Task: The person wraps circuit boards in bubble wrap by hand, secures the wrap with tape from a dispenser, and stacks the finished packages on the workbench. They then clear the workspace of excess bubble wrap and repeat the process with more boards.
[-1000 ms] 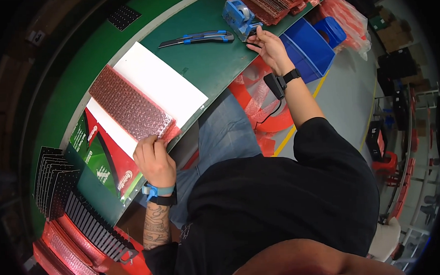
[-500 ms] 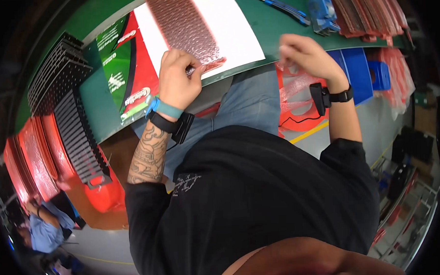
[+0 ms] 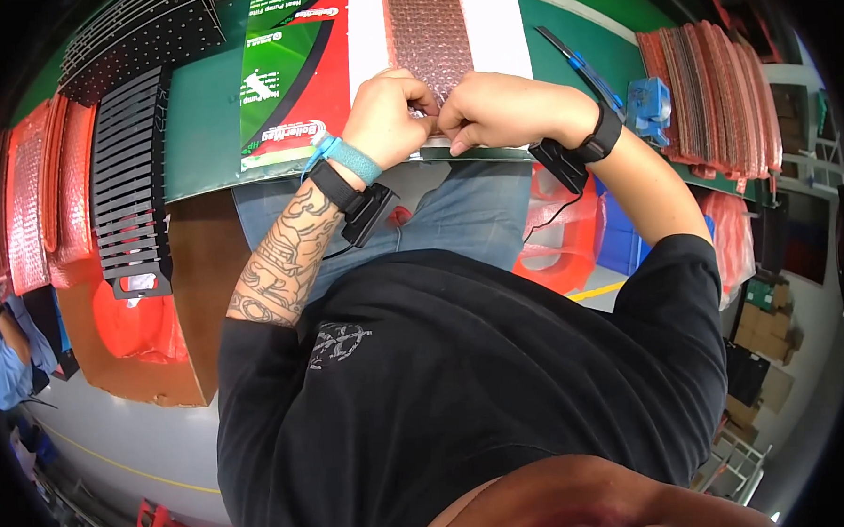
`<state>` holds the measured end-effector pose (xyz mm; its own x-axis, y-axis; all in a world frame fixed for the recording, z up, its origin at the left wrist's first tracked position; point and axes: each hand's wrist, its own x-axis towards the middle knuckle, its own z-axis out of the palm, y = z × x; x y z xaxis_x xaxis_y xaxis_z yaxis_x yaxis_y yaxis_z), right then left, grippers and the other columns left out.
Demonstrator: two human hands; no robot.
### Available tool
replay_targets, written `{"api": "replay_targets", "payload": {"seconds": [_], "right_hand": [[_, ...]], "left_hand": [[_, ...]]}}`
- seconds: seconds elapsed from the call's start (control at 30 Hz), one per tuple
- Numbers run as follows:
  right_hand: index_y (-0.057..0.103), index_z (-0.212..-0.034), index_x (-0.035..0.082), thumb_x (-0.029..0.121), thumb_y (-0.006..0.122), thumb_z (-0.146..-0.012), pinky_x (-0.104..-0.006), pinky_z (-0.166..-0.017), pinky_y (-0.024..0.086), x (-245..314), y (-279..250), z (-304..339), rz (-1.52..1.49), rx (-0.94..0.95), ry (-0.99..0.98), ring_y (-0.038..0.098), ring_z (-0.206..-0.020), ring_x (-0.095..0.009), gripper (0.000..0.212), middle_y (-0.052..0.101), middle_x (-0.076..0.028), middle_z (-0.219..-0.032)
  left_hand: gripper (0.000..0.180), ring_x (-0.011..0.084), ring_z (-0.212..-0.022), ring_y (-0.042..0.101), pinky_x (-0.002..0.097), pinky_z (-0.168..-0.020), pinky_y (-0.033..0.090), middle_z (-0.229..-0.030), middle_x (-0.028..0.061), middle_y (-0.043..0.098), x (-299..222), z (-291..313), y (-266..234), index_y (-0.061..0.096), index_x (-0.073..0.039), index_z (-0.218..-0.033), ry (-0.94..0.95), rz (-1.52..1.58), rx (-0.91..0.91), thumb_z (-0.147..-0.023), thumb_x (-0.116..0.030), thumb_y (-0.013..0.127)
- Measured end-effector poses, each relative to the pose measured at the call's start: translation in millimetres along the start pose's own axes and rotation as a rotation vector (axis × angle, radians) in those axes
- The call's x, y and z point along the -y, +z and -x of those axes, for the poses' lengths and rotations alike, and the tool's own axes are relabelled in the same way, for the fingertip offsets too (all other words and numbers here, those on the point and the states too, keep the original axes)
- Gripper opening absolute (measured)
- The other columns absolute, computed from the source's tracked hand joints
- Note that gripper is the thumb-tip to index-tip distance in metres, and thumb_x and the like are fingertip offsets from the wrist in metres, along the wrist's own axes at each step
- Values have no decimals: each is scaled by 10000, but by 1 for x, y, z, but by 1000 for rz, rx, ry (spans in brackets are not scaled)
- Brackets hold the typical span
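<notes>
A long strip in reddish bubble wrap [image 3: 429, 37] lies on a white sheet [image 3: 497, 29] at the table's front edge. My left hand [image 3: 389, 116] is closed at the strip's near end, thumb and fingers pinching the wrap. Close against it, my right hand [image 3: 509, 109] is closed too, its curled fingers at the same end of the wrap. The fingertips nearly meet, and they partly hide what lies between them. Left of the white sheet is a flat green and red printed package [image 3: 291, 76].
A blue-handled utility knife [image 3: 583, 68] and a blue tape dispenser [image 3: 649, 108] lie right of the sheet. Farther right stand stacked reddish wrapped strips [image 3: 712, 100]. Black slotted racks [image 3: 131, 173] and red wrapped pieces [image 3: 38, 195] are at left. A person in blue [image 3: 11, 347] is far left.
My right hand has come left from above the table's edge to the wrap's near end beside my left hand. The left hand keeps its pinch. The whole view has turned.
</notes>
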<state>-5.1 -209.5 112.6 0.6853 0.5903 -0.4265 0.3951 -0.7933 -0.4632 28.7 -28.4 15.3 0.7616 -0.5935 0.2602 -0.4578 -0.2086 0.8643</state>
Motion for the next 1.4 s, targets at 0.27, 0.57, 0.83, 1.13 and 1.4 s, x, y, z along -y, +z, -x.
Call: {"api": "replay_targets", "payload": {"seconds": [0.27,0.57,0.83,1.13,1.4], "right_hand": [[699,-769,50,257,771,-805,-448,-642,496,-4,-5,-16,237,-25,153,649,-696,-360,222,651,-155,-689],[744,-763,96,315,793,-726,-463,-668,551,-5,-20,-24,379,-44,111,692,-762,-371,227,699,-147,-739],[747,-763,102,287,775,-700,-473,-674,552,-8,-22,-26,285,-39,-41,697,-769,-381,197,707,-148,-752],[715,-773,1,152,705,-777,-455,-649,540,-5,-31,-12,107,-19,-111,664,-692,-398,152,677,-210,-727],[699,-750,-26,50,712,-737,-383,-611,538,-31,-23,-14,-39,-73,119,682,-648,-304,78,663,-189,-680]], "left_hand": [[65,296,-862,644,387,-776,527,-797,92,667,0,2,-1,735,-44,-742,0,28,8,-699,-55,781],[162,280,-849,621,368,-732,521,-861,111,637,-5,-8,-11,739,-24,-876,148,12,73,-748,-91,812],[183,363,-887,596,444,-799,489,-877,141,632,-11,9,-6,664,-12,-856,146,-95,75,-724,-55,784],[172,367,-889,582,440,-802,484,-860,142,622,-7,-1,1,661,-18,-815,170,-50,40,-713,-59,792],[174,349,-902,577,424,-808,488,-851,130,614,-6,-3,-4,645,-15,-786,160,-79,75,-712,-63,795]]}}
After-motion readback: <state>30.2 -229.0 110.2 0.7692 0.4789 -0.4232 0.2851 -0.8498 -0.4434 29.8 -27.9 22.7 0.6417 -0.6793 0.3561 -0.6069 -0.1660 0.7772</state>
